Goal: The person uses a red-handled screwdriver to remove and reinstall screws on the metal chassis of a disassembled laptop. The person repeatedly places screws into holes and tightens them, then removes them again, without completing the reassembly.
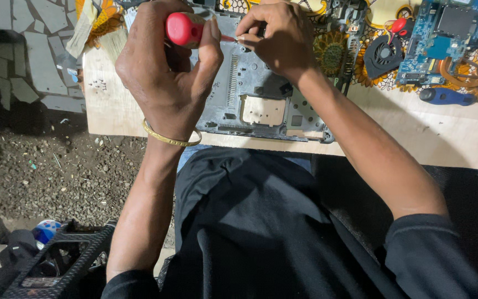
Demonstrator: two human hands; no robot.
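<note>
Nearest the lens: dark black cloth of a garment (261, 232) over the lap, both forearms rising out of rolled dark sleeves toward a pale plywood board (416, 133) used as a bench.

Left hand (167, 72) curled tight round the red plastic handle of a screwdriver (186, 29), fingers wrapped and thumb folded over the grip; thin gold-coloured bangle (170, 138) at that wrist. Slim metal shaft running rightward from the handle, level with the board.

Right hand (280, 39) bunched just beside it, fingertips (244, 34) pressed together, pinching the shaft near its tip and steadying it over the work. Tip itself hidden under the fingers.

Grey plastic laptop base shell (255, 94) lying flat on the board directly below both hands, near the front edge, with a square cut-out showing bare wood through it and a ribbed slot on its left part.

Farther right on the board: round black cooling fan (383, 55), blue circuit board with copper heat pipes (455, 39), blue-handled screwdriver (446, 97) lying on its side, all well apart from the hands. Patterned cloth with yellow sunflowers (333, 52) under those parts.

Left of the board, gravel ground (56, 166) and broken grey tile paving; lower left, black textured plastic frame (56, 260).
</note>
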